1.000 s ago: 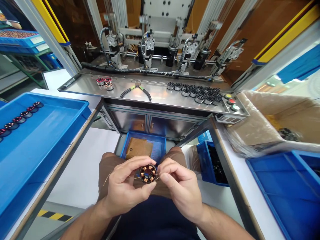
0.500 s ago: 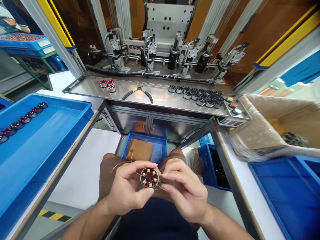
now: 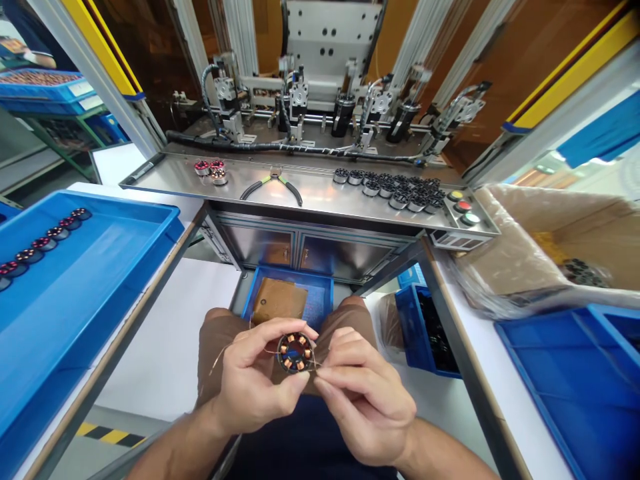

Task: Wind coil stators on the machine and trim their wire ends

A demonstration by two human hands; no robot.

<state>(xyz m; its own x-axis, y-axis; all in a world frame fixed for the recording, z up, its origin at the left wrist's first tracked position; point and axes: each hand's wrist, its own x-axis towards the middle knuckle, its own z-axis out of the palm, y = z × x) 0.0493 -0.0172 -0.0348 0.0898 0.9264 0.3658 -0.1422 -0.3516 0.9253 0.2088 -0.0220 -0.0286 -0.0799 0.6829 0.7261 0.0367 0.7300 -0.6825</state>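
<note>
Between the thumb and fingers of my left hand [image 3: 260, 370] is a ring-shaped motor stator [image 3: 295, 352] with copper windings, its round face turned up toward me. Thin copper wire ends [image 3: 220, 357] stick out to its left, past the hand. On the stator's right side, my right hand [image 3: 367, 393] pinches a thin wire [image 3: 316, 363] between thumb and index finger, close to the rim. Both hands are above my lap.
On the metal ledge ahead lie cutting pliers [image 3: 274, 180], a few wound stators [image 3: 217, 172] and many black stator cores [image 3: 395, 187]. Push buttons [image 3: 463, 207] sit at its right end. Blue trays [image 3: 125, 213] and a carton [image 3: 520, 260] flank me; a machine [image 3: 330, 100] stands behind.
The stator has turned and tilted slightly in my left hand. My right hand has shifted a little left and down with the wire, and the loose wire ends have swung lower.
</note>
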